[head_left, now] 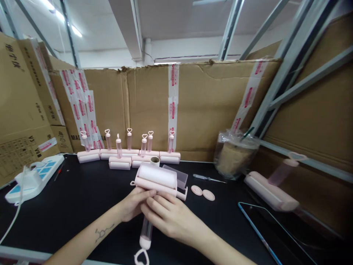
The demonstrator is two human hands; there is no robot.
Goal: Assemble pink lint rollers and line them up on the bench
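A pale pink lint roller (156,176) with a white roll is held in both hands above the black table. Its clear handle (147,229) points down toward me and ends in a heart-shaped loop. My left hand (132,205) grips it from the left, thumb along the pink body. From the right, my right hand (172,215) closes its fingers over the joint between body and handle, hiding that joint. A translucent cover (179,178) sticks out behind the roll at the right. Two pink round discs, the near one (209,195) included, lie right of the roller.
Several finished-looking lint rollers (120,163) stand along the cardboard wall (149,99). A screwdriver (206,178) lies near the discs. At right are a bagged drink cup (234,154), another lint roller (271,189) and a tablet (273,232). A power strip (37,180) lies left.
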